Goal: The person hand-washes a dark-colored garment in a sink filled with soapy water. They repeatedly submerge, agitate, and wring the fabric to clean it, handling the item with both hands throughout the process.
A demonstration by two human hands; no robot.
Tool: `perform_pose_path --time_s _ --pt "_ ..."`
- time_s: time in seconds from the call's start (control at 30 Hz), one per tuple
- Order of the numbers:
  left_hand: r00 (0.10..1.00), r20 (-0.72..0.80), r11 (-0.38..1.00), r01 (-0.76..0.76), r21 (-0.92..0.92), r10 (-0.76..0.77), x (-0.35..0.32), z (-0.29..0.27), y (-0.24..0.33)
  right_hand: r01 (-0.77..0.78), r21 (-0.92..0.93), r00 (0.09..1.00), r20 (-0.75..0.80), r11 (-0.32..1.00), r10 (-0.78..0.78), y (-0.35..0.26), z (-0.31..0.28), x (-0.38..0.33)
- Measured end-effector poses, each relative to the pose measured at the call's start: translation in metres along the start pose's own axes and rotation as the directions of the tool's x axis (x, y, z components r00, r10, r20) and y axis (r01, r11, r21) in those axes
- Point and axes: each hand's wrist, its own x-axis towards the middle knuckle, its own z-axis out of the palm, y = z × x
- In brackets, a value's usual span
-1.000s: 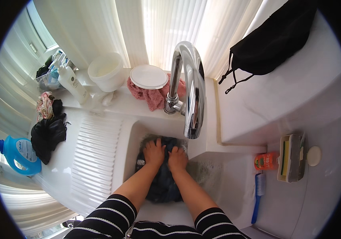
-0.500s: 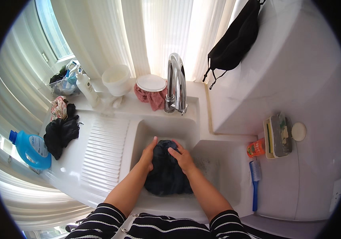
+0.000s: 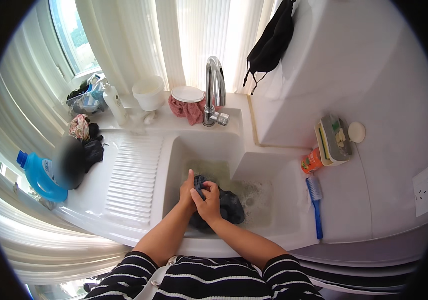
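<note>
A dark blue cloth (image 3: 232,207) sat bunched in the white sink (image 3: 206,144), wet, soft and heavily creased, its lower part spread in a rounded heap amid cloudy water (image 3: 268,217) flecked with pale suds. The right hand (image 3: 208,201) had its fingers curled round a twisted fold of the cloth, pinching it against the left hand (image 3: 187,194). The left hand stood close beside it, one digit pointing straight up; its other fingers were hidden, so whether it gripped the cloth could not be told.

A smooth, arched chrome tap (image 3: 215,87) rose behind the sink. To the left, glossy parallel ridges formed a washboard (image 3: 134,180), with limp black fabric (image 3: 94,151) and a blue plastic jug (image 3: 45,181) beyond. A flat, round white lid (image 3: 187,94) rested on a nubbly pink towel (image 3: 189,111). To the right was a blue-handled brush (image 3: 315,207) with dense, pale bristles.
</note>
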Motion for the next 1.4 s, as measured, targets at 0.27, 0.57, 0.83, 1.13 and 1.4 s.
perform_pose_path --time_s 0.27,0.57,0.83,1.13,1.4 --pt "0.993 -0.075 0.978 -0.074 0.197 0.090 -0.017 0.033 -0.028 -0.283 0.044 0.932 -0.226 0.958 0.285 0.026 -0.017 0.021" --pt "0.999 -0.016 0.981 -0.027 0.194 0.031 -0.015 0.028 -0.039 -0.280 -0.130 0.938 -0.246 0.951 0.243 0.040 -0.014 0.031" --pt "0.993 -0.090 0.994 0.074 -0.075 -0.081 -0.015 0.029 -0.009 -0.122 -0.042 0.979 -0.170 0.992 0.113 0.020 -0.007 0.025" --pt "0.989 -0.086 0.992 0.116 -0.058 -0.121 0.000 0.009 -0.015 -0.043 -0.055 0.998 0.042 0.998 0.045 -0.010 -0.006 0.001" --pt "0.997 0.016 0.830 0.053 0.556 -0.074 -0.041 0.034 0.049 -0.159 -0.453 0.970 0.092 0.877 0.224 0.070 -0.108 0.093"
